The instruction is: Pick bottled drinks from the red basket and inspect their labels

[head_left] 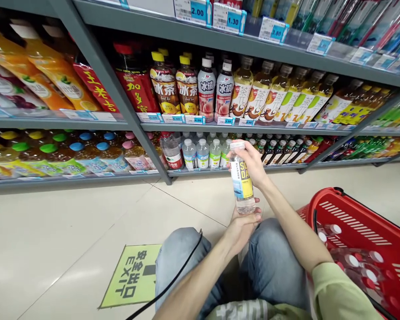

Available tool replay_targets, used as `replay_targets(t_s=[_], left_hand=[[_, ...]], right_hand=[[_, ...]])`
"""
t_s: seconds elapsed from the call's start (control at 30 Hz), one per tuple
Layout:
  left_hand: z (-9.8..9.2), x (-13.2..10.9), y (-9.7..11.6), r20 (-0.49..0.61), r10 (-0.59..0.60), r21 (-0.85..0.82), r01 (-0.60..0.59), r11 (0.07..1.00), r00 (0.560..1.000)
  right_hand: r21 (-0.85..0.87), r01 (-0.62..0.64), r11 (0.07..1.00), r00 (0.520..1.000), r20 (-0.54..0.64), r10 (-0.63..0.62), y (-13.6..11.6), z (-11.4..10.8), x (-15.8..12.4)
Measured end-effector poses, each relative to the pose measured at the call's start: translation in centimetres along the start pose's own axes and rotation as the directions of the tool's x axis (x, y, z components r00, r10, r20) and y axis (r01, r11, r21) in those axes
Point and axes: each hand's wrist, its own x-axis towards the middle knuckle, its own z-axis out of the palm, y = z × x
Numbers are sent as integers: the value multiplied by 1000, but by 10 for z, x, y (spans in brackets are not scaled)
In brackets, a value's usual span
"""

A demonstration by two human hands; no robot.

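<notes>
A clear soda water bottle [242, 180] with a white cap and a yellow, blue and white label is held nearly upright in front of the lower shelf. My right hand [252, 162] grips it near the neck, fingers wrapped round its upper part. Below, my left hand [242, 226] cups the bottle's base, its fingers curled under and behind it. Behind the bottle, a row of similar white-capped soda water bottles [202, 154] stands on the bottom shelf, some with blue and some with green labels.
A red shopping basket [356, 213] with several white-capped bottles [370, 275] stands at my right. Shelves of drinks run across the front, with a grey shelf post [120, 93] on the left. A green exit sign [131, 275] is on the floor. A black cable [173, 280] crosses my left knee.
</notes>
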Motion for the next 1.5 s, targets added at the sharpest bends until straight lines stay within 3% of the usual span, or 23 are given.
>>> replay_targets(t_s=[0.2, 0.33, 0.53, 0.7, 0.93, 1.5], left_hand=[[-3, 10, -4, -142, 29, -98, -43, 994, 989], [-8, 16, -1, -244, 11, -83, -32, 996, 970], [-14, 19, 5, -311, 29, -36, -42, 998, 950], [-15, 16, 16, -331, 80, -20, -92, 996, 940], [-12, 3, 22, -301, 110, -29, -124, 992, 947], [-8, 4, 17, -301, 67, -3, -72, 997, 951]], right_hand=[[60, 37, 998, 999, -16, -36, 14, 3, -1], [112, 69, 991, 998, -10, -68, 25, 5, -1], [146, 81, 986, 995, -68, -72, 31, 8, 0], [169, 179, 969, 979, -132, -157, 29, 18, -2], [155, 288, 945, 955, -114, -273, 18, 32, -19], [107, 268, 958, 958, -133, -253, 15, 26, -23]])
